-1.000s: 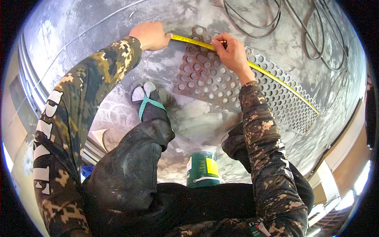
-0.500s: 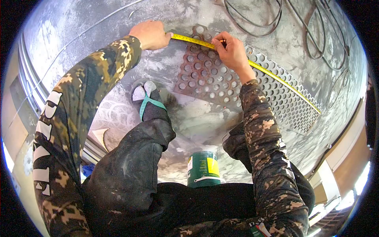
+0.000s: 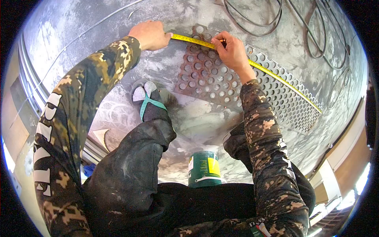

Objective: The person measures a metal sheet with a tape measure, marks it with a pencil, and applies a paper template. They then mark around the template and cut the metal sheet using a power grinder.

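My left hand is closed around the near end of a yellow tape measure; whatever part lies inside the fist is hidden. The blade stretches to the right across a perforated metal sheet, reaching its far right edge. Over the blade, my right hand is closed in a pinch, with a slim dark thing showing between thumb and finger. The sheet lies on the floor, rusty brown at its left part and grey at the right. My right forearm hides part of it.
A green bucket stands between my legs. My sandalled foot is left of the sheet. Dark cables loop over the grey floor at the upper right, and a thin cable crosses the upper left. Long metal profiles lie at the left.
The tape's far end has shifted very slightly to the right at the sheet's edge. Both hands stay almost where they were.
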A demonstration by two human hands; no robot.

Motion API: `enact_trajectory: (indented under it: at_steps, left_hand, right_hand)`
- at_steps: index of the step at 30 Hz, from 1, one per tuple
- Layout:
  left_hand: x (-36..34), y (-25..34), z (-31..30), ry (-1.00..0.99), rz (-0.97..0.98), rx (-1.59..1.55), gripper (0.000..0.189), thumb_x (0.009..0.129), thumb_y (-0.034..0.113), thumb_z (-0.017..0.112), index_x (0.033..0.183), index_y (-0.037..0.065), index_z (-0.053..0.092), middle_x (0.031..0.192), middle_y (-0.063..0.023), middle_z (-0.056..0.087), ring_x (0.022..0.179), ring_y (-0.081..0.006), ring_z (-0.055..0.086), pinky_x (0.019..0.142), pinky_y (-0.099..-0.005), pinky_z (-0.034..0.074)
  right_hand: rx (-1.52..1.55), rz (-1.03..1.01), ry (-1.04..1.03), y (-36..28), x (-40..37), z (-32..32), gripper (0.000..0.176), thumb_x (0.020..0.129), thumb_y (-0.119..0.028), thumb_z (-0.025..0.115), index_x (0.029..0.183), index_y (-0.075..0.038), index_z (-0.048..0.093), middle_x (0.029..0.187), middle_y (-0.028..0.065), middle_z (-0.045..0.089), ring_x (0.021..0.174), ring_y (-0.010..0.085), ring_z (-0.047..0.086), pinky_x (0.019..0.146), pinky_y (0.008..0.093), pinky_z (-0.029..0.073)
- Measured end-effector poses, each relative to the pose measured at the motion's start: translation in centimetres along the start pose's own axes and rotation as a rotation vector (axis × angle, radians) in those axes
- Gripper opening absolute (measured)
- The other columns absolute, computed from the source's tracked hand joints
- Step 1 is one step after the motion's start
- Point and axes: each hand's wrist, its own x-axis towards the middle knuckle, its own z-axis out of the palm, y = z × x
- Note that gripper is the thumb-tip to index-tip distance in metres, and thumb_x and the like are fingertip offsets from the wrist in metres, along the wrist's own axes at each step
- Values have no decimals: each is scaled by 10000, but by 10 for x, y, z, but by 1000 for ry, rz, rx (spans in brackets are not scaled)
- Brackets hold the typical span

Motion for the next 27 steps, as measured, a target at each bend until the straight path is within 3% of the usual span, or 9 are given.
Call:
enact_trajectory:
  at_steps: [27]
  left_hand:
    - [-4,4,-8,-44,-4,11,506,922,435,526,996,-38,690,975,-273,682,945,-420,664,866,-480,527]
  right_hand:
    - [-26,-28,20,0,-1,2,184,899,-229,648,903,-46,644,799,176,681,764,381,661,671,438,515]
